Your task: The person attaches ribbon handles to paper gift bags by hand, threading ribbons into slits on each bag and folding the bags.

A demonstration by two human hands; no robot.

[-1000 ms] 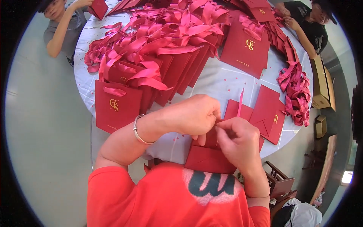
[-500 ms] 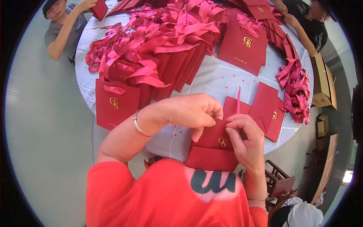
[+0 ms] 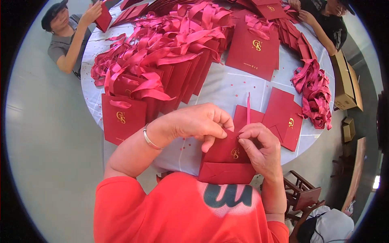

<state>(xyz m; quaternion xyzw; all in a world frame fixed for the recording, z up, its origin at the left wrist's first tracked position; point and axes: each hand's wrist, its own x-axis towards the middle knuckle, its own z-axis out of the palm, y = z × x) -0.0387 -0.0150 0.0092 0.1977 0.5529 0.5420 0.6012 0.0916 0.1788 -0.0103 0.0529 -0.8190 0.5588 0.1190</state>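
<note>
A dark red paper gift bag with a gold emblem lies at the table's near edge against my red shirt, its bottom fold toward me. Curled over its far left edge, my left hand pinches the paper between thumb and fingertips. My right hand is closed at the same edge, thumb and forefinger pressed together; what else sits between those tips is too small to make out. A narrow pink ribbon sticks up just beyond the right knuckles; its lower end is hidden.
Red bags with ribbon handles crowd the table's left and back. Flat bags lie right of my hands, beside a ribbon heap. Two people work across the table. Cardboard boxes and a wooden chair stand at right.
My view has shifted slightly, and both hands keep their pinch at the bag's edge. At the far left, the other person's head and raised bag have moved a little.
</note>
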